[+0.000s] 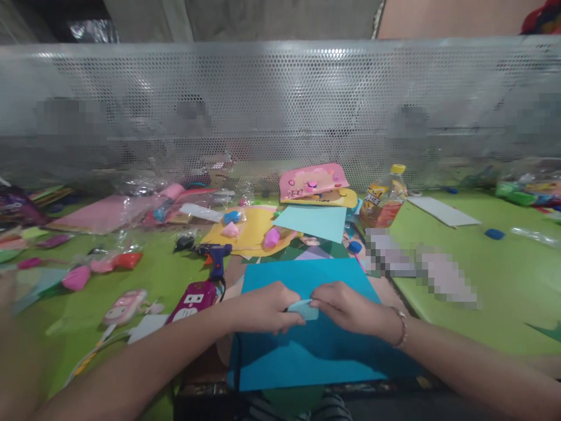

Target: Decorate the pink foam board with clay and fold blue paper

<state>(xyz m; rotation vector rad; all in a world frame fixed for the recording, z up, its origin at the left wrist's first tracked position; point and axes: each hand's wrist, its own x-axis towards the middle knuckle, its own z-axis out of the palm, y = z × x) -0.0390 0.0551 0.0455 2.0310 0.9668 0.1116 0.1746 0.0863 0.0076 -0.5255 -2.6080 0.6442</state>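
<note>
Between my two hands is a small light-blue piece [305, 310], which looks like folded paper or foam. My left hand [274, 307] pinches its left end, with something small and dark showing by the fingers. My right hand [344, 307], with a bracelet on the wrist, grips the piece's right end between thumb and fingers. Both hands are over a large bright-blue sheet [302, 362] in front of me. Part of the piece is hidden by my fingers.
Left of the sheet lie a blue glue gun [217, 260], a purple device [195, 298] and a pink case [125, 307] with a cable. Beyond are a pale-blue sheet [318, 219], yellow paper [254, 225] and a bottle [397, 184]. A perforated metal screen [272, 111] stands behind.
</note>
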